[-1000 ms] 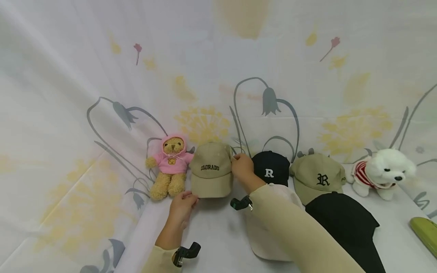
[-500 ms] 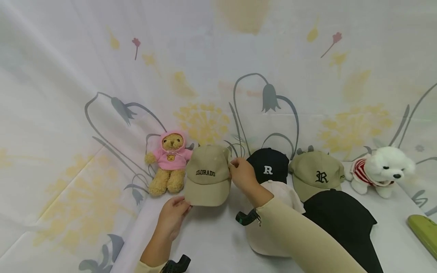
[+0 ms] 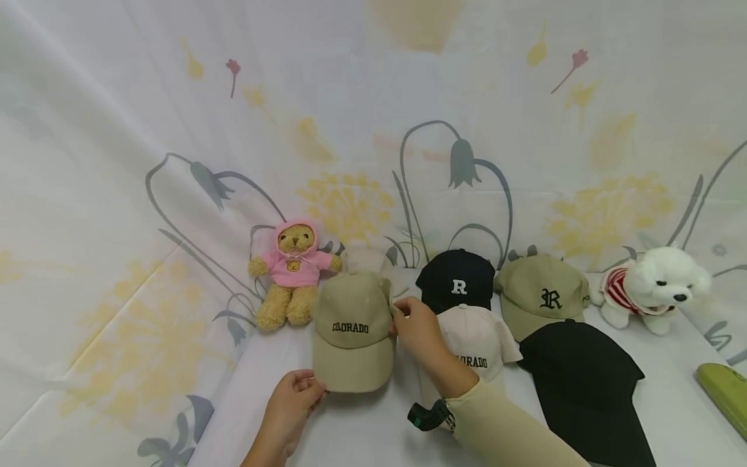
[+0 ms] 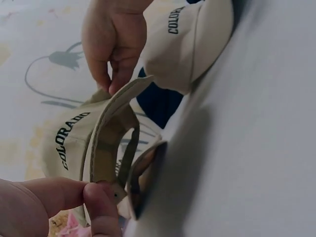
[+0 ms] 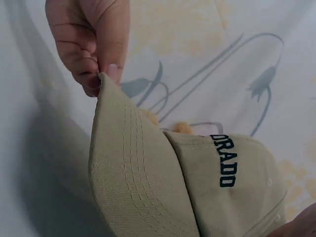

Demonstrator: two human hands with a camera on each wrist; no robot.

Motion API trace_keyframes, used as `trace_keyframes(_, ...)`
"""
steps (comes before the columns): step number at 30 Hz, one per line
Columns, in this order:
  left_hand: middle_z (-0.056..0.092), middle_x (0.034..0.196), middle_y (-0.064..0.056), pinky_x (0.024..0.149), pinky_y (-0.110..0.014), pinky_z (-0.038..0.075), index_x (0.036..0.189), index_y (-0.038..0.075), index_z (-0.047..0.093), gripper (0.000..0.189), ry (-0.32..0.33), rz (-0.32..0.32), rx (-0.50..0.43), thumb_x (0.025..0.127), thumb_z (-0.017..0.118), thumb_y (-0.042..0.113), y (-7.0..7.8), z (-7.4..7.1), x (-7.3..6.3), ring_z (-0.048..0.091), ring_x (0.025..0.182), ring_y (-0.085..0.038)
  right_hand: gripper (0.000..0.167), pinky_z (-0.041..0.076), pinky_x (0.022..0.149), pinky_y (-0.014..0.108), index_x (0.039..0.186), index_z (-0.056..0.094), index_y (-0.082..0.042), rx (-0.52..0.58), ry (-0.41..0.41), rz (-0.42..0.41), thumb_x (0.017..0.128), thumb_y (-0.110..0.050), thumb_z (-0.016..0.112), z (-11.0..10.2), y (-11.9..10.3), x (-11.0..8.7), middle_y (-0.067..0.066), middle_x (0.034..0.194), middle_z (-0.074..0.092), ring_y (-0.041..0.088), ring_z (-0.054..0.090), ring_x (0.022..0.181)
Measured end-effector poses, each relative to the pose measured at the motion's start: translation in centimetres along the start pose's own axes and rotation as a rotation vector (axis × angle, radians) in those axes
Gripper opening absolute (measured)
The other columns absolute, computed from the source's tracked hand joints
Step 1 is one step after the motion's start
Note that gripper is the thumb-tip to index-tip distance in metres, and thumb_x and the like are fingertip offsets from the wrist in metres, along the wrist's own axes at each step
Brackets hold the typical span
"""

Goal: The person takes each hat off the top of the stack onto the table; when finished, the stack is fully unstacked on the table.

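A khaki baseball cap (image 3: pixel 353 337) with COLORADO across its front hangs between both hands, brim toward me. My left hand (image 3: pixel 292 408) pinches the brim's left corner between thumb and fingers, seen close up in the left wrist view. At the cap's right side, my right hand (image 3: pixel 423 334) pinches the edge of the crown. Below the cap (image 4: pixel 69 138), the left wrist view shows a gap to the white surface. Behind it stands a pale cap (image 3: pixel 364 258), mostly hidden. A cream COLORADO cap (image 3: pixel 467 331) lies by my right wrist, partly covered by the forearm.
A bear in a pink hoodie (image 3: pixel 294 272) sits at left. Toward the right are a navy R cap (image 3: pixel 458 275), an olive cap (image 3: pixel 539 285), a black cap (image 3: pixel 583 376) and a white toy dog (image 3: pixel 665 292). A green object (image 3: pixel 723 392) lies at the right edge.
Both hands have brought the khaki cap toward me, away from the back curtain, with their hold kept. The pale cap behind it and the lettering on the cream cap have come into view.
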State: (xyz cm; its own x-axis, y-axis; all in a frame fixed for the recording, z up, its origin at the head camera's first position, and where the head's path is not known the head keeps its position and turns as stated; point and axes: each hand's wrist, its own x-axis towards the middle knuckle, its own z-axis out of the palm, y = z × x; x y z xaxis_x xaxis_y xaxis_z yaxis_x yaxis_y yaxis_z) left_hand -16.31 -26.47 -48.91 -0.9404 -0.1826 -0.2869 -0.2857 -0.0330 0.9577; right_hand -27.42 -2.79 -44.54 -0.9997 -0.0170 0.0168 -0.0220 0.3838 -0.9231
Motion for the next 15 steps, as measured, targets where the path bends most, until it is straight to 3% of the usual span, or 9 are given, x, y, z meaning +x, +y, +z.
trace_keyframes(5,0.06,0.106,-0.012,0.082,-0.029,0.06,0.139,-0.013,0.038,0.055,-0.017,-0.04,0.016,0.098,0.071,0.002,-0.8,0.1,-1.1,0.065,0.091,-0.017,0.016,0.051,0.064,0.027,0.112,0.069,-0.003,0.007,0.006,-0.011,0.103,-0.009,0.057,0.1,1.0,-1.3,0.007,0.093,0.067,0.013,0.066,0.076)
trace_keyframes(10,0.06,0.104,-0.012,0.083,-0.031,0.06,0.137,-0.014,0.039,0.054,-0.011,-0.031,0.039,0.096,0.071,0.0,-1.1,0.0,-2.1,0.065,0.091,-0.017,0.017,0.053,0.064,0.025,0.114,0.068,-0.001,0.07,0.019,-0.047,0.102,-0.007,0.057,-0.2,1.7,-2.8,0.009,0.091,0.069,0.013,0.068,0.077)
trace_keyframes(15,0.061,0.105,-0.013,0.08,-0.032,0.061,0.135,-0.014,0.04,0.056,-0.035,-0.063,0.099,0.095,0.074,0.005,-1.4,-0.4,-3.6,0.067,0.089,-0.017,0.019,0.056,0.066,0.024,0.117,0.068,0.0,0.142,0.018,-0.01,0.102,-0.005,0.058,-0.6,1.9,-4.9,0.009,0.092,0.068,0.014,0.068,0.078)
